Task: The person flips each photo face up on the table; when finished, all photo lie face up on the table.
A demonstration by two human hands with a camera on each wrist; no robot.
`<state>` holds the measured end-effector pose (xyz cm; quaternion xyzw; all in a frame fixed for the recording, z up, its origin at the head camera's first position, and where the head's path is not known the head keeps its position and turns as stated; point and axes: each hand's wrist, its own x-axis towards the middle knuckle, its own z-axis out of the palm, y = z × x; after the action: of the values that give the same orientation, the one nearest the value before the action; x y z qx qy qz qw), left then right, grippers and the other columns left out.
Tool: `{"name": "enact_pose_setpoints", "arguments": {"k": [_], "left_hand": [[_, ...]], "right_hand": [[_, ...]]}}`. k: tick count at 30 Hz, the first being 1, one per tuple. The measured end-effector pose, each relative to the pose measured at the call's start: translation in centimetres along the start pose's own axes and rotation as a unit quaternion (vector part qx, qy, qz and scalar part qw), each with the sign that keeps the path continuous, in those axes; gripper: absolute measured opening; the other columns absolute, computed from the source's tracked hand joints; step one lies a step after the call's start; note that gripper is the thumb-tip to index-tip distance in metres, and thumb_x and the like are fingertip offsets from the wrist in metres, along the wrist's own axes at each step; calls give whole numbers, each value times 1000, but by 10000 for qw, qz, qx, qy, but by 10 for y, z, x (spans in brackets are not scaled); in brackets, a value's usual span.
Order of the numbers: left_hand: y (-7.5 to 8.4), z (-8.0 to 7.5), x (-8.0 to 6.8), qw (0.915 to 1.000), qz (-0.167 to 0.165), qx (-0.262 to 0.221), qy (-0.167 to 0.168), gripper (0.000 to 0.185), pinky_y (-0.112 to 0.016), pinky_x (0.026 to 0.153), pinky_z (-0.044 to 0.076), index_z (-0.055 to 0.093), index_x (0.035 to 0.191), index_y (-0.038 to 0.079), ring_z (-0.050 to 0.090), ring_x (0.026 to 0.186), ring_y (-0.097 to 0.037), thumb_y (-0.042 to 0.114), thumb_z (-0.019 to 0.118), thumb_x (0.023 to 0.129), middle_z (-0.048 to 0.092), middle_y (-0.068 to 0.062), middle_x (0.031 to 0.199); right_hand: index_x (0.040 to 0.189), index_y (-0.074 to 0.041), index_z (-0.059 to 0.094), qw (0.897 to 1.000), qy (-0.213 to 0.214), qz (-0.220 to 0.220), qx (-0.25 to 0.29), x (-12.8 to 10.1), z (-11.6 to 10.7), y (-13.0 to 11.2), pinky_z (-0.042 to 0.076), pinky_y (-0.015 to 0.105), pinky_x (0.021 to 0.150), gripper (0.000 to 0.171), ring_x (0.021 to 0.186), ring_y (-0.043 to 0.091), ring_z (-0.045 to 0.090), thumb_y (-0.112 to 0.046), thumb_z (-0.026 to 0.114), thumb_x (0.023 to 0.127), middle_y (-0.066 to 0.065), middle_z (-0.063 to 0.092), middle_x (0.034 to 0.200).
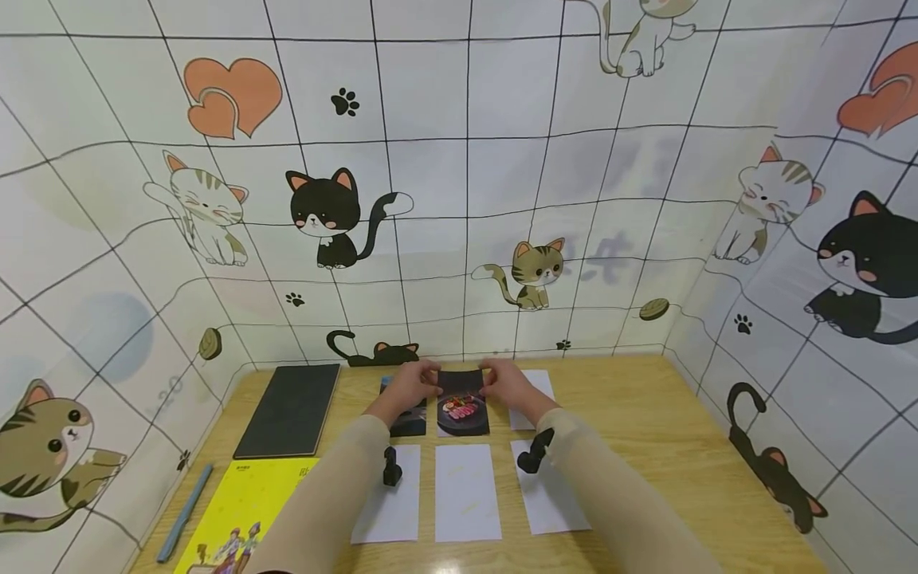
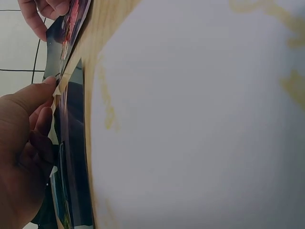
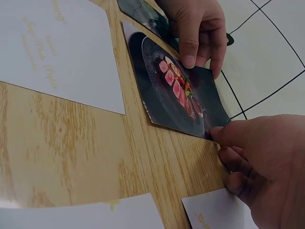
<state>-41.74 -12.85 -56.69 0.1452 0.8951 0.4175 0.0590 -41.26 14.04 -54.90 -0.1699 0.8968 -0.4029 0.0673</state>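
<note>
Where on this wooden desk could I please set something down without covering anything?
The broad bare stretch of the light wooden desk, right of the white cards, is free. The middle is crowded: both hands hold the dark food photo card. The black rectangular notebook and yellow booklet fill the left.

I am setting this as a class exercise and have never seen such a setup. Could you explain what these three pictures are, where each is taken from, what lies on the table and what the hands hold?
No machine here: a person works with bare hands. The wide picture comes from a camera on the head; the other two from cameras on each wrist. On the wooden table lie white cards, a dark photo card, a black board, a yellow booklet and a blue pen. The left hand and right hand each pinch a far corner of a food photo card, which shows sliced food on a dark plate.
</note>
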Motion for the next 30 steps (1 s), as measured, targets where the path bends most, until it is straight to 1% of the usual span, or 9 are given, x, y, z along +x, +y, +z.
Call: {"name": "enact_pose_setpoints", "arguments": {"k": [3, 8, 13, 17, 20, 24, 30], "left_hand": [[0, -1, 2, 9999, -11, 113, -12, 53, -46, 92, 60, 67, 150, 7, 70, 108, -23, 14, 84, 101, 74, -5, 119], [1, -1, 4, 9993, -79, 337, -125, 53, -43, 91, 60, 66, 151, 7, 70, 109, -23, 15, 83, 102, 73, -4, 120], [2, -3, 7, 9971, 14, 715, -247, 51, -45, 96, 59, 65, 150, 3, 70, 112, -24, 16, 81, 103, 73, -6, 122], [2, -4, 10, 9939, 41, 1040, -355, 48, -45, 95, 59, 67, 148, 2, 69, 108, -22, 18, 80, 104, 74, -7, 120], [3, -5, 11, 9920, 51, 1210, -367, 47, -45, 93, 59, 69, 146, 3, 69, 105, -22, 20, 80, 104, 74, -6, 119], [7, -7, 10, 9914, 42, 1266, -335, 47, -47, 96, 59, 70, 146, 4, 69, 107, -23, 22, 81, 103, 74, -7, 122], [10, -8, 8, 9921, -95, 1183, -411, 50, -50, 102, 58, 68, 149, 6, 69, 120, -28, 25, 80, 105, 73, -10, 131]], "right_hand": [[151, 10, 58, 10000, -3, 43, -35, 0, 0, -2, 52, 32, 71, 57, 82, 18, 64, 9, 77, 98, 14, 74, 100], [154, 11, 56, 9998, -61, 123, -106, 1, 0, -2, 47, 28, 68, 60, 79, 16, 60, 7, 78, 98, 11, 74, 98], [152, 14, 55, 9998, -149, 105, -105, 2, -2, -2, 47, 27, 69, 60, 79, 16, 60, 6, 79, 98, 12, 74, 97], [152, 15, 55, 9994, -289, 131, -103, 3, -4, -3, 48, 27, 71, 59, 80, 15, 60, 5, 78, 98, 12, 75, 98], [151, 15, 56, 9992, -355, 123, -126, 4, -5, -2, 48, 28, 72, 58, 80, 16, 60, 4, 78, 99, 12, 75, 99], [151, 15, 56, 9993, -306, 68, -210, 5, -6, -1, 49, 28, 72, 58, 80, 16, 60, 3, 79, 98, 11, 75, 100], [152, 16, 54, 9994, -280, 124, -169, 5, -4, 0, 48, 28, 72, 59, 82, 15, 60, 3, 78, 100, 11, 76, 102]]}}
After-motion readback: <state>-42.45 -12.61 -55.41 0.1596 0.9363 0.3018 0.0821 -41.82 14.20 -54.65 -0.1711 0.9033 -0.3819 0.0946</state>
